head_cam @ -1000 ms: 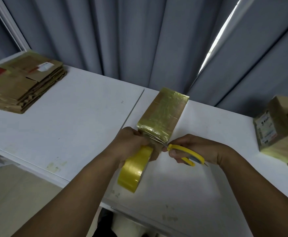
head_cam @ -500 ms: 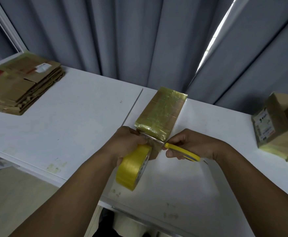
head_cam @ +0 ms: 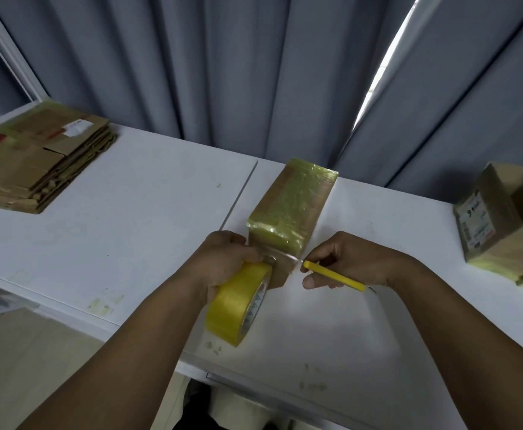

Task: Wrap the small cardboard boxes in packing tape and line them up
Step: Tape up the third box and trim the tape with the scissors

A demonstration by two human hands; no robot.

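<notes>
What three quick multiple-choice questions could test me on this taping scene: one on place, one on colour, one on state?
1. Where is the stack of flat cardboard?
A. far left of the table
B. under the table
C. on the box

2. What colour is the tape roll?
A. red
B. yellow
C. blue

3. What is the right hand doing?
A. resting empty
B. holding a cup
C. holding scissors at the box

Answers: A, it lies at the table's left end; B, the roll in the left hand is yellow; C, yellow handles show in its fingers.
</notes>
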